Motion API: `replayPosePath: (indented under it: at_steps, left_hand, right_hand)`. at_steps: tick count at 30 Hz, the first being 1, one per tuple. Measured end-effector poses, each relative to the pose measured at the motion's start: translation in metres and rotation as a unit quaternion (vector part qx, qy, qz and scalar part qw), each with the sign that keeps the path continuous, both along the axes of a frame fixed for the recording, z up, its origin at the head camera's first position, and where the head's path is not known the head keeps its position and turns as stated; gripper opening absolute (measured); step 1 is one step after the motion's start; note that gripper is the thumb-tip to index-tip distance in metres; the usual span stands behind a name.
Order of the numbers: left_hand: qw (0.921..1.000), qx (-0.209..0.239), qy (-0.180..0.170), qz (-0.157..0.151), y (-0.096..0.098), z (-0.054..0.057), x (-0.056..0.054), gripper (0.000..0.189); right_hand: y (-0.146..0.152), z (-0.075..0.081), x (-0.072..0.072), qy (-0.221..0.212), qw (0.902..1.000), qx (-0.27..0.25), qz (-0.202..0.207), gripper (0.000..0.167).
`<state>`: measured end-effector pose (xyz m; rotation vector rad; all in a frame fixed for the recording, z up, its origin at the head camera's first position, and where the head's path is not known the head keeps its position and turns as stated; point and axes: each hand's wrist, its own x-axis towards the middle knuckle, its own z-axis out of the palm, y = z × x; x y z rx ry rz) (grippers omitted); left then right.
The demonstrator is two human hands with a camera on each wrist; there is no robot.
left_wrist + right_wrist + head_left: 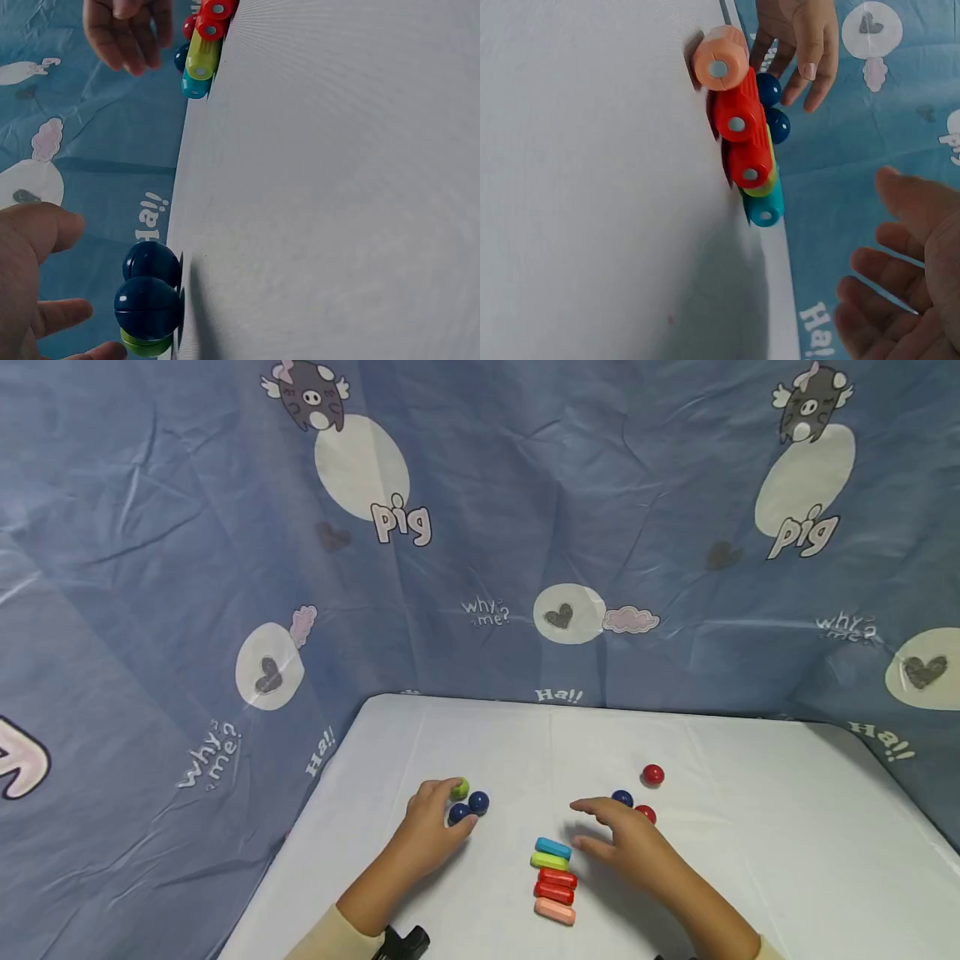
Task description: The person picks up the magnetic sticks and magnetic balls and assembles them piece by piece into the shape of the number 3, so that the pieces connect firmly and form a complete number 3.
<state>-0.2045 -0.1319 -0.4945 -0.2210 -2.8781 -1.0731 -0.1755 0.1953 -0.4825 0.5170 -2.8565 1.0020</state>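
Note:
My left hand hovers with parted fingers beside a green ball and two dark blue balls. A gap shows between its fingers and the balls in the left wrist view. Over the table, my right hand holds nothing, its fingers loosely bent. Just left of it lies a row of short rods: blue, yellow-green, two red and peach. Silvery discs mark the rod ends in the right wrist view. Behind this hand are a blue ball and a red ball, both partly hidden.
Another red ball sits farther back on the white tabletop. Blue printed cloth hangs behind the table and along its left side. A black object shows by the left wrist.

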Motion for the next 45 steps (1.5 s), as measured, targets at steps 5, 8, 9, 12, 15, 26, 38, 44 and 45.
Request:
replayPosePath:
  at_steps: [5, 8, 9, 12, 15, 26, 38, 44, 45]
  left_hand:
    - [0.9987, 0.050, -0.004, 0.013, 0.000, -0.007, 0.002, 0.059]
    - [0.9971, 0.070, -0.021, 0.021, -0.001, -0.011, 0.002, 0.055]
    - [0.9968, 0.074, -0.024, 0.019, -0.002, -0.011, 0.002, 0.054]
    - [0.9957, 0.087, -0.027, 0.016, -0.002, -0.013, -0.001, 0.048]
    - [0.9954, 0.093, -0.020, 0.013, -0.003, -0.014, -0.003, 0.039]
    - [0.9963, 0.078, -0.033, -0.014, -0.004, -0.020, -0.003, 0.027]
    - [0.9980, 0.050, -0.035, -0.015, -0.007, -0.015, -0.003, 0.027]
    - [0.9983, 0.046, -0.027, -0.024, -0.009, -0.015, 0.000, 0.033]
    - [0.9983, 0.045, -0.025, -0.026, -0.010, -0.014, 0.001, 0.033]
  right_hand:
    - [-0.005, -0.010, -0.005, -0.052, 0.9979, -0.039, 0.006, 0.047]
    - [-0.006, -0.013, -0.007, -0.080, 0.9951, -0.053, 0.020, 0.049]
    - [-0.006, -0.014, -0.007, -0.087, 0.9944, -0.056, 0.024, 0.049]
    - [-0.007, -0.014, -0.008, -0.089, 0.9938, -0.057, 0.033, 0.049]
    - [-0.008, -0.015, -0.007, -0.094, 0.9932, -0.056, 0.039, 0.044]
    - [-0.023, -0.018, -0.007, -0.121, 0.9923, -0.025, 0.008, 0.034]
    - [-0.032, -0.019, -0.010, -0.128, 0.9913, -0.008, -0.029, 0.012]
    - [-0.030, -0.021, -0.008, -0.126, 0.9915, -0.006, -0.034, 0.010]
    - [-0.030, -0.022, -0.008, -0.123, 0.9919, -0.006, -0.033, 0.010]
